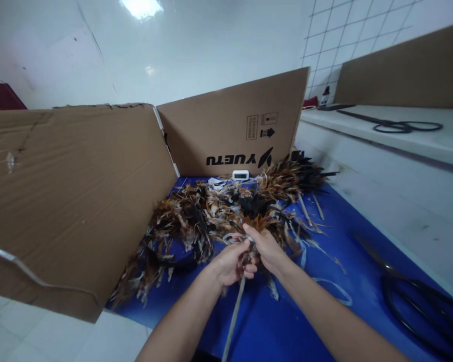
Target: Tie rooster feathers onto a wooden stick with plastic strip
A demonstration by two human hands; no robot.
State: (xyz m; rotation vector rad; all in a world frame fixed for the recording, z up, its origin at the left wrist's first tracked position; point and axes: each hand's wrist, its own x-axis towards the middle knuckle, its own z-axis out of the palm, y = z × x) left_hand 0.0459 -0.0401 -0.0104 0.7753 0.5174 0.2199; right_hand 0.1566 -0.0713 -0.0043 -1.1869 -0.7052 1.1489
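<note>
My left hand [233, 264] is closed around a thin pale stick [236, 314], whose bare lower end runs down toward me. Brown and orange feathers [258, 221] stick out beyond my fingers at its far end, like the head of a feather duster. My right hand [266, 246] meets the left at the base of these feathers, with fingers closed and the thumb pointing forward. A whitish string [230, 237] loops out beside my thumbs; which fingers pinch it is hidden. A heap of loose brown, black and cream feathers [196, 211] lies just past my hands.
Large black-handled scissors [396, 281] lie on the blue tabletop [335, 241] at right. Cardboard panels [79, 201] wall the left and back. A small white digital device [240, 175] stands behind the feathers. More scissors [403, 124] rest on a white ledge [381, 136].
</note>
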